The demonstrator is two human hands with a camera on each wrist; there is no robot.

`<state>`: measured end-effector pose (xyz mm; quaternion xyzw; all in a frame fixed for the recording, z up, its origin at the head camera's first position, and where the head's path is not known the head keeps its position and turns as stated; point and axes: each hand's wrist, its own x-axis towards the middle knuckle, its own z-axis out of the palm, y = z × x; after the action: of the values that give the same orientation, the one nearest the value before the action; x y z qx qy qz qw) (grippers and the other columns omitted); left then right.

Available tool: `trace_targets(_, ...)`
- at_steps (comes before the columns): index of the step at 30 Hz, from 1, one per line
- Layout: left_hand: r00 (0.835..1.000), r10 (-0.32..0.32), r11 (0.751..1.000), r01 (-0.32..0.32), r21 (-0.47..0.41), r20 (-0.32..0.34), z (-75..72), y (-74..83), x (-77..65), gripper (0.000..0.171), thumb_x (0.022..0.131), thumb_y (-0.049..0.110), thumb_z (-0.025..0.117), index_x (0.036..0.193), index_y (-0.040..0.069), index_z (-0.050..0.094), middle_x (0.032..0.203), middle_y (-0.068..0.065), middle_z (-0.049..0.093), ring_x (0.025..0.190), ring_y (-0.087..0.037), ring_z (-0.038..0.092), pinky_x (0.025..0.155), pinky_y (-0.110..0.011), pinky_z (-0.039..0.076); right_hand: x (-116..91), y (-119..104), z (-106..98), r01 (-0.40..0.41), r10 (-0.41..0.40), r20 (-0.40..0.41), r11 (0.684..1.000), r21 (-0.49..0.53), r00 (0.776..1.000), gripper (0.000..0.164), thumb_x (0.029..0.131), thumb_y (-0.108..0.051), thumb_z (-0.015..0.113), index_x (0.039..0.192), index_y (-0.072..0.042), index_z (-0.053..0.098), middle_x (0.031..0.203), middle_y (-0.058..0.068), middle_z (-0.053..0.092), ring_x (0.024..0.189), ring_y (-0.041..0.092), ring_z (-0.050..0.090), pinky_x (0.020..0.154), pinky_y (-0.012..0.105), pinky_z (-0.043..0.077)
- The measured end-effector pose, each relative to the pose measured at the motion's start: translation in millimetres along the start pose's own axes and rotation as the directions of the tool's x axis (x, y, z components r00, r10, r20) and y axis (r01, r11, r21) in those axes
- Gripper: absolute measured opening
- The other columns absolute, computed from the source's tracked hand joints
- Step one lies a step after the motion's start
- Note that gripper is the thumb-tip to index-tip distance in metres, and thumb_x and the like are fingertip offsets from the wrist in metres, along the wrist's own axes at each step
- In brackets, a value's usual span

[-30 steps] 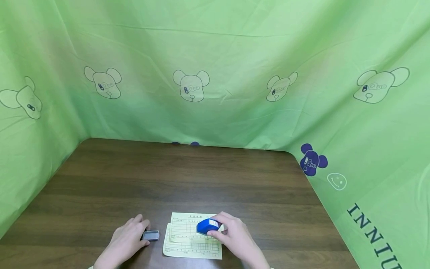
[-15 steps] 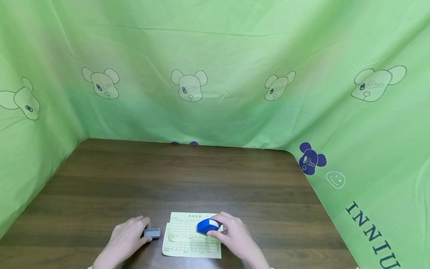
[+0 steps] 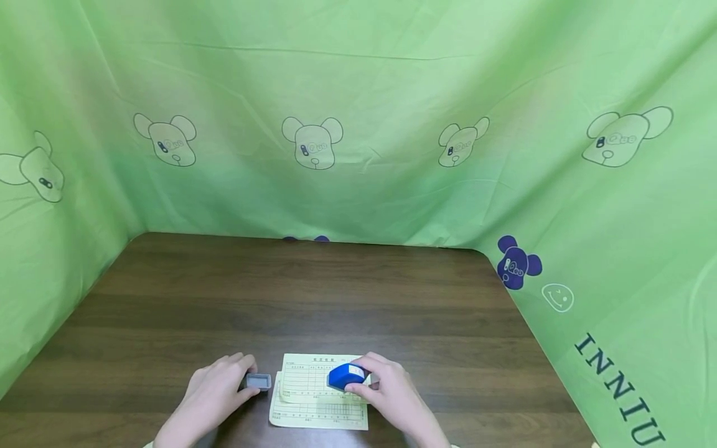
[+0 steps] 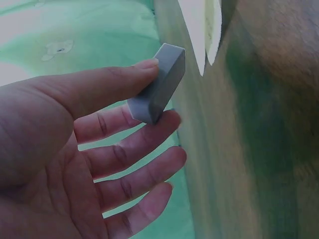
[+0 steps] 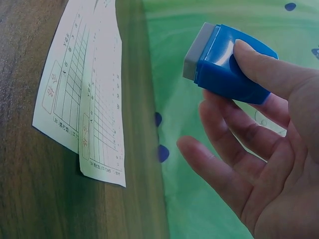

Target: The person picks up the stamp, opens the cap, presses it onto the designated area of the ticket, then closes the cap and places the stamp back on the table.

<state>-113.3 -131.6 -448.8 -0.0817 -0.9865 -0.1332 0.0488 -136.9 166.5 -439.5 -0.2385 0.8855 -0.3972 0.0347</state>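
My right hand [image 3: 392, 389] pinches a blue self-inking stamp [image 5: 234, 64] between thumb and fingers, its grey end facing the papers. It is held above the right part of two pale yellow printed slips [image 3: 305, 379]. In the right wrist view, each slip bears a faint red boxed mark near one end. Left of the slips, my left hand [image 3: 218, 389] pinches a small grey stamp cap [image 4: 162, 82] between thumb and fingers. The cap's hollow side shows in the head view. The other left fingers are loosely bent and touch nothing.
The upper slip overlaps the lower one on the dark wooden table [image 3: 313, 292]. A green curtain [image 3: 386, 81] with printed bear heads encloses the table's back and both sides.
My left hand has lifted the cap a little and moved it right, nearer the slips. My right hand and the stamp have stayed almost still.
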Motion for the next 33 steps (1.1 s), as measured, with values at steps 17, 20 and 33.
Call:
trace_targets(17, 0.998, 0.047, 0.987, -0.051, -0.15, -0.03, -5.9, 20.5, 6.0, 0.027, 0.07, 0.032, 0.084, 0.083, 0.029, 0.06, 0.074, 0.024, 0.043, 0.068, 0.006, 0.039, 0.054, -0.019, 0.032, 1.8, -5.5, 2.5, -0.001, 0.003, -0.026, 0.997, 0.082, 1.0, 0.027, 0.087, -0.032, 0.071, 0.104, -0.012, 0.07, 0.096, -0.002, 0.066, 0.088, 0.002, 0.061, 0.07, 0.017, 0.055)
trace_targets(20, 0.997, 0.059, 0.984, -0.066, -0.167, -0.05, -5.5, 23.6, 7.0, 0.028, 0.07, 0.032, 0.084, 0.083, 0.029, 0.06, 0.074, 0.024, 0.043, 0.068, 0.006, 0.038, 0.054, -0.019, 0.031, 2.4, -6.8, 3.3, 0.012, -0.008, -0.047, 0.996, 0.091, 0.999, 0.026, 0.087, -0.03, 0.071, 0.104, -0.011, 0.07, 0.095, -0.002, 0.066, 0.088, 0.002, 0.061, 0.07, 0.018, 0.056)
trace_targets(33, 0.993, 0.098, 0.967, -0.112, -0.228, -0.072, -6.2, 37.9, 8.7, 0.026, 0.072, 0.035, 0.083, 0.085, 0.026, 0.062, 0.076, 0.02, 0.049, 0.07, 0.006, 0.042, 0.054, -0.017, 0.033, 5.9, -8.8, 8.9, 0.068, -0.053, -0.096, 0.985, 0.156, 0.994, 0.025, 0.085, -0.027, 0.072, 0.105, -0.011, 0.07, 0.096, 0.0, 0.066, 0.088, 0.0, 0.06, 0.069, 0.022, 0.057)
